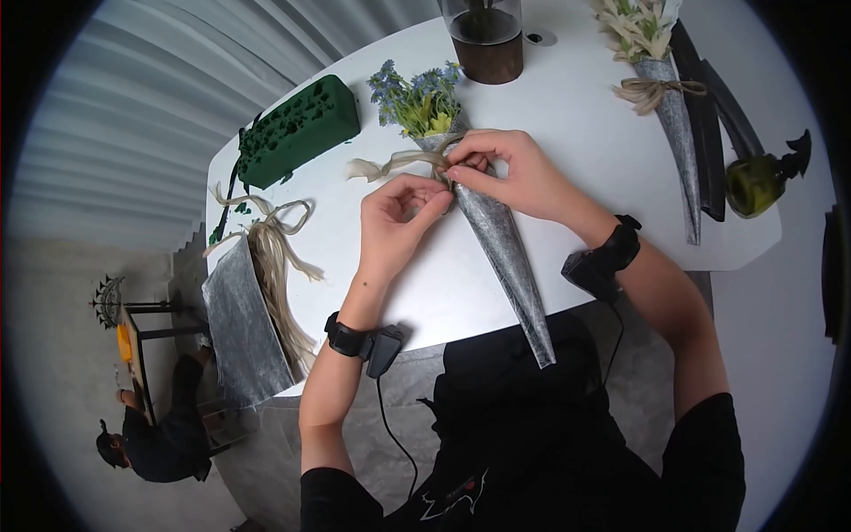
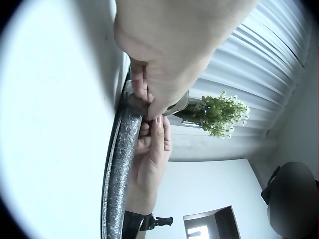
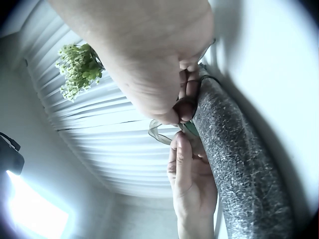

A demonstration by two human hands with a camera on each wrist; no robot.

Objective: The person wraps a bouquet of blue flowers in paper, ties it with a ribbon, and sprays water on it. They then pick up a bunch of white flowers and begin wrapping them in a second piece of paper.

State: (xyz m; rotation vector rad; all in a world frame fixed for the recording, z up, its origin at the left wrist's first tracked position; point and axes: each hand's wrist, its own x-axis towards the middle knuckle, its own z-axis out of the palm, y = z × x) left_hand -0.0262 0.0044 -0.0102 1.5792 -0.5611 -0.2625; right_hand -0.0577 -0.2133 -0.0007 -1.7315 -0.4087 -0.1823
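A bouquet of small blue flowers point(image 1: 412, 93) lies on the table, wrapped in a long grey paper cone point(image 1: 498, 239) whose narrow tip reaches past the front edge. Around the neck of the cone runs a beige ribbon point(image 1: 390, 166), with a loose end spread to the left. My right hand point(image 1: 523, 173) pinches the ribbon on top of the cone between thumb and fingers. From the left side my left hand point(image 1: 399, 217) pinches it too, fingertips close to the right ones. In the right wrist view a ribbon loop point(image 3: 158, 133) stands out beside the fingertips; the knot is hidden behind them.
Green floral foam point(image 1: 301, 129) sits at the back left. Grey wrapping sheets point(image 1: 244, 315) and loose ribbon strands point(image 1: 277, 257) lie left. On the right are a second wrapped bouquet point(image 1: 675, 142) and a green spray bottle point(image 1: 753, 184). A glass vase point(image 1: 486, 53) stands behind; a person point(image 1: 168, 443) sits far left.
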